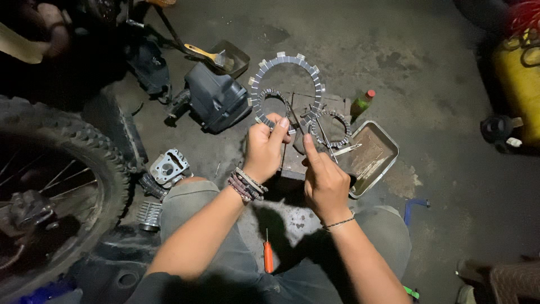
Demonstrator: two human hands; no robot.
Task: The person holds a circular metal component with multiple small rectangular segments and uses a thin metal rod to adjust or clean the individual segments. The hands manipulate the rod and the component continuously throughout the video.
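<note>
My left hand (264, 147) pinches the bottom edge of a large grey clutch friction plate (288, 58), a ring with tabs round its rim, held upright over the floor. A smaller toothed steel ring (264, 97) is gripped in the same fingers. My right hand (323, 181) holds a thin pointed metal tool (325, 141) against another toothed ring (344, 125) next to the plate. Both wrists wear bracelets. My knees frame the scene below.
A metal tray (378, 160) lies right of my hands, a green bottle (361, 103) behind it. A black engine part (216, 98), a brush in a small tray (209, 55), a cylinder head (167, 167), a motorcycle wheel (50, 169) and an orange screwdriver (268, 256) lie around.
</note>
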